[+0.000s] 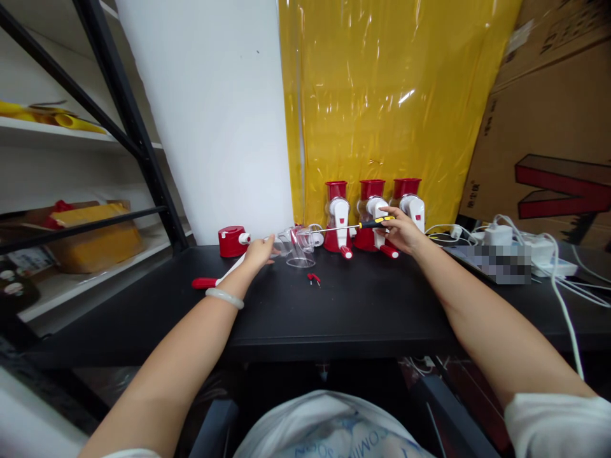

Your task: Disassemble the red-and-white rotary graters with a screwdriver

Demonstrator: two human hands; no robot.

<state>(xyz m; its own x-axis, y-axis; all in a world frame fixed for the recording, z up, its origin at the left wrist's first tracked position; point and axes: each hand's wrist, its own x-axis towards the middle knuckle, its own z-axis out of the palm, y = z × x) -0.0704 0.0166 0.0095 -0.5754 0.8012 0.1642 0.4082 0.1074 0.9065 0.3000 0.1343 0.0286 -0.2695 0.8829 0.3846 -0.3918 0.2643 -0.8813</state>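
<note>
My left hand (260,253) is closed on the left end of a clear plastic grater housing (300,257), though its grip is partly hidden. In my right hand (403,232) is a screwdriver (377,222) with a yellow and black handle. Its thin shaft points left, and the tip is at or near the right side of the housing; contact is hard to tell. A white crank with a red grip (204,283) extends from behind my left wrist. Two small red pieces (314,278) lie in front of the housing. Beside my left hand sits a red base (231,242).
Several red and white rotary graters (340,216) stand in a row at the back. White chargers and cables (499,235) and a blurred flat device (491,262) occupy the right. A cardboard box (548,127) leans behind them. A black-framed shelf (138,146) stands left.
</note>
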